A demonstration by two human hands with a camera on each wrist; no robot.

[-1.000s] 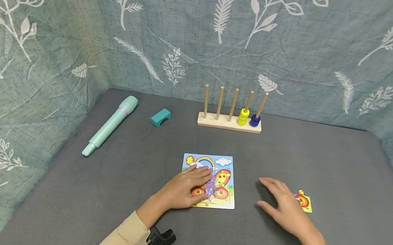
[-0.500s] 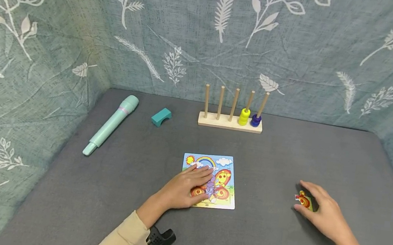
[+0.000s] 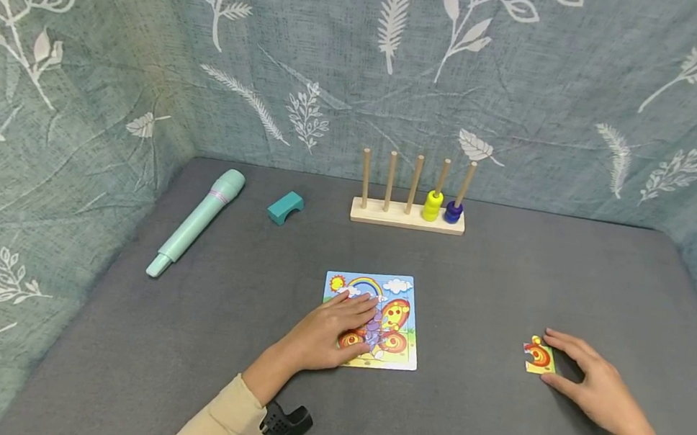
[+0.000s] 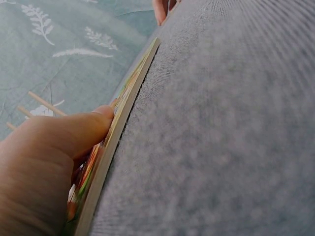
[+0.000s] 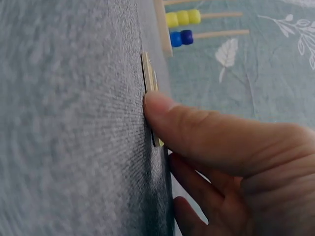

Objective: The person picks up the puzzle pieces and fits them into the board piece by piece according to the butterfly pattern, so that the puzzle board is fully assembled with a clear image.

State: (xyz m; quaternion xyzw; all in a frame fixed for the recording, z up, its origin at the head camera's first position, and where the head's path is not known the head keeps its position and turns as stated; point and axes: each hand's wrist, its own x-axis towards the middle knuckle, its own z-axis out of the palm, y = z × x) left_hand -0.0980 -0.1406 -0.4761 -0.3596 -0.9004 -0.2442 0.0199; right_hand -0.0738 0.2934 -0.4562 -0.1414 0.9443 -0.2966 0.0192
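Observation:
A square wooden butterfly puzzle [image 3: 393, 354] lies on the grey table, partly covered by my left hand [image 3: 330, 335]. The left fingers stretch over the picture, and in the left wrist view the thumb [image 4: 93, 129] rests on the board's face near its edge. To the right, my right hand [image 3: 601, 394] pinches a loose puzzle piece [image 3: 539, 357] by its opposite edges. This piece is red, orange and yellow-green and lies on the tabletop. In the right wrist view the thumb [image 5: 170, 110] is against the thin piece's side [image 5: 147, 73]; the index fingertip is hidden there.
At the back stands a wooden peg rack [image 3: 381, 216] with yellow beads [image 3: 432, 206] and blue beads [image 3: 453, 213]. A teal arch block [image 3: 286, 208] and a mint microphone-shaped toy [image 3: 196, 224] lie at the back left. A leaf-patterned cloth [image 3: 343, 50] hangs behind.
My right hand has moved right to the loose piece, and its thumb and finger have come onto the edges. The left hand has stayed on the puzzle.

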